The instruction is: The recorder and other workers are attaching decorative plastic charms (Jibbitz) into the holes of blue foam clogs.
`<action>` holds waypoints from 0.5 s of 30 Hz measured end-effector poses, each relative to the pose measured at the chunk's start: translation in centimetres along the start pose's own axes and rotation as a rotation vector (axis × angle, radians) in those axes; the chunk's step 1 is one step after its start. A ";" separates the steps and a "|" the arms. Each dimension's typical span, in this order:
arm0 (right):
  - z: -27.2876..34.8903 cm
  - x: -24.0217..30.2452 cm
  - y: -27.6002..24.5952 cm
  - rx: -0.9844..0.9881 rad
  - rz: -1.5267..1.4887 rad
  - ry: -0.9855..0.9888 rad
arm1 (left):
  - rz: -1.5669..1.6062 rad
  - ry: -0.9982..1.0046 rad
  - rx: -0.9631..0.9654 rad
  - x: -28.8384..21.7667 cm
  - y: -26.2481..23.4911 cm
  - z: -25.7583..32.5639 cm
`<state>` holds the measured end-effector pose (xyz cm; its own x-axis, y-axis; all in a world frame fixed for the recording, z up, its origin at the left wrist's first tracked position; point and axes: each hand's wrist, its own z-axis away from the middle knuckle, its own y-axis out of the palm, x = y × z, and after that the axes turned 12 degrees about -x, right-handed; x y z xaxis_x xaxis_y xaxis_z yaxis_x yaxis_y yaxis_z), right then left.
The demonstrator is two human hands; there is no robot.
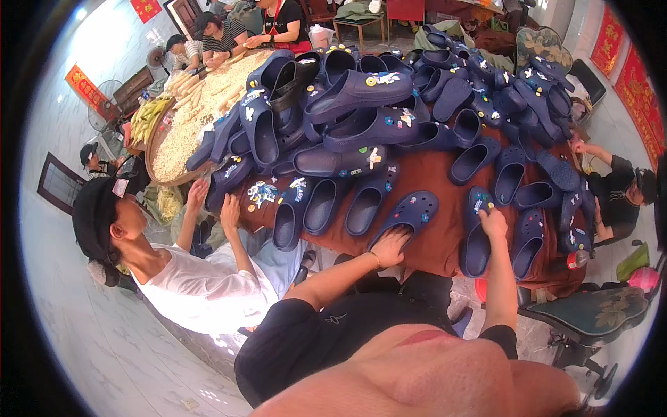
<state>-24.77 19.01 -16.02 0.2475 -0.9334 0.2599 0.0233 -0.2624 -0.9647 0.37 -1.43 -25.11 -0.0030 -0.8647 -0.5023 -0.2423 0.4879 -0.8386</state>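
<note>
Centre frame: left hand lies flat, released, on perforated navy foam clog; right hand pinches rounded charm-studded clog w/ fingertips, brown tabletop beneath

A table draped in reddish-brown cloth is covered with navy blue perforated rubber clogs, heaped highest toward its far edge, thinner nearer.

Red paper signs with gold marks hang in a row on the wall to my right. Another red sign sits at the top left beside a dark doorway, and an orange-red one hangs on the pale left wall. A dark framed panel leans lower on that wall.
</note>
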 end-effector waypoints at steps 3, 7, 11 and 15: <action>1.0 1.1 1.2 -0.079 0.176 -0.068 | 0.002 0.022 -0.027 0.1 0.3 0.1; 0.1 1.1 4.0 -0.232 0.289 -0.100 | 0.022 0.006 -0.010 -0.2 0.3 0.0; 0.3 2.1 3.7 -0.314 0.251 -0.052 | 0.009 0.002 -0.006 -0.3 0.1 0.1; 0.5 3.4 2.1 -0.140 0.289 -0.228 | -0.002 -0.004 -0.006 -0.2 0.1 0.3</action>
<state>-23.44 15.38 -17.17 0.4340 -0.8993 -0.0532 -0.2070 -0.0421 -0.9774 0.61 -1.17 -25.19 0.0012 -0.8650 -0.5017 -0.2486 0.4857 -0.8380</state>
